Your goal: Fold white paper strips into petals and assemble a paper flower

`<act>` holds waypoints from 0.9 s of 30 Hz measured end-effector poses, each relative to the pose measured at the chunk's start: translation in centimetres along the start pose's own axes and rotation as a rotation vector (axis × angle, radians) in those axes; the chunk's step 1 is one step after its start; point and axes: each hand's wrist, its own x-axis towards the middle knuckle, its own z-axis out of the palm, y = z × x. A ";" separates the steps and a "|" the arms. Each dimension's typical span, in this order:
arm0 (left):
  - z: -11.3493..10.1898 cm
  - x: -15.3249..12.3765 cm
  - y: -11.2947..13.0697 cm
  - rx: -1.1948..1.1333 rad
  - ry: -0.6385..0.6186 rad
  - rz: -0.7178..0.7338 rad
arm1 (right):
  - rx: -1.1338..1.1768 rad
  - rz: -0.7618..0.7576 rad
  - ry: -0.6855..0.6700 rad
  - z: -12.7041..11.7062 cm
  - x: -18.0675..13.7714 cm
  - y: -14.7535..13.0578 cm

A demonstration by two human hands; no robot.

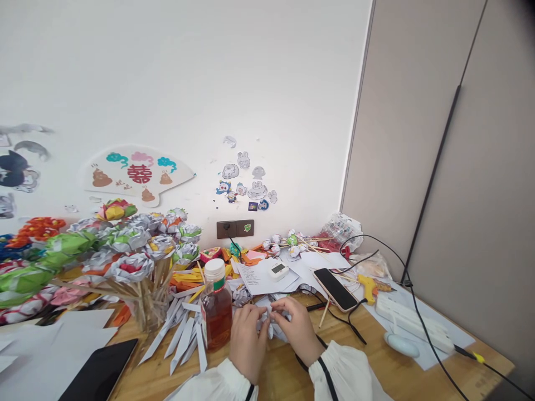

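Just above the wooden table (280,379), my left hand (249,341) and my right hand (297,327) meet with thumbs and fingertips pinched together. Between them is a folded white paper piece (273,331), which looks like part of a paper flower; the fingers cover much of it. A bottle of amber liquid (216,317) with a white cap stands close to my left hand. Long folded paper strips (181,340) lie fanned out left of the bottle. Beyond the hands are a small white digital timer (278,270) and written paper sheets (254,278).
Many paper flowers (129,267) crowd the left, some standing in a clear container. A black tablet (100,373) lies front left. Toward the right are a phone (335,288), a yellow glue gun (371,287), a power strip (413,323) and loose black cables (413,301).
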 end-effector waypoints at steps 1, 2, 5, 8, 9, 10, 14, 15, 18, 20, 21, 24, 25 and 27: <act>0.0 0.0 0.0 -0.019 0.004 -0.005 | 0.003 0.000 0.003 0.0 0.0 0.0; 0.1 0.1 -0.1 -0.040 0.006 -0.009 | 0.001 -0.007 0.005 0.0 0.0 0.0; 0.2 0.1 -0.5 -0.095 0.004 -0.018 | -0.024 -0.048 0.003 -0.1 -0.1 -0.3; 0.2 0.2 -0.8 -0.121 0.003 -0.027 | -0.046 -0.088 -0.002 -0.2 -0.1 -0.4; 0.1 0.2 -0.9 -0.124 0.002 -0.030 | -0.046 -0.099 0.000 -0.3 -0.1 -0.4; 0.0 0.3 -0.9 -0.127 -0.003 -0.033 | -0.043 -0.109 0.002 -0.3 -0.1 -0.4; -0.5 0.7 -0.8 -0.146 -0.055 -0.011 | -0.036 -0.122 -0.009 -0.3 -0.1 -0.2; -0.6 0.8 -0.8 -0.147 -0.067 0.000 | -0.032 -0.120 -0.015 -0.3 -0.1 -0.2; -1.0 0.9 -0.6 -0.136 -0.080 0.030 | -0.011 -0.110 -0.039 -0.5 0.1 -0.2; -1.1 1.0 -0.5 -0.141 -0.088 0.031 | 0.004 -0.097 -0.062 -0.7 0.2 -0.2; -1.1 0.9 -0.5 -0.155 -0.091 0.023 | 0.014 -0.087 -0.075 -0.8 0.3 -0.2; -1.0 1.0 -0.4 -0.238 -0.106 -0.033 | 0.073 -0.029 -0.118 -1.0 0.4 -0.2; -1.0 1.0 -0.3 -0.274 -0.115 -0.061 | 0.102 -0.004 -0.134 -1.0 0.5 -0.2; -0.8 1.2 -0.3 -0.357 -0.138 -0.130 | 0.175 0.043 -0.161 -1.0 0.6 0.0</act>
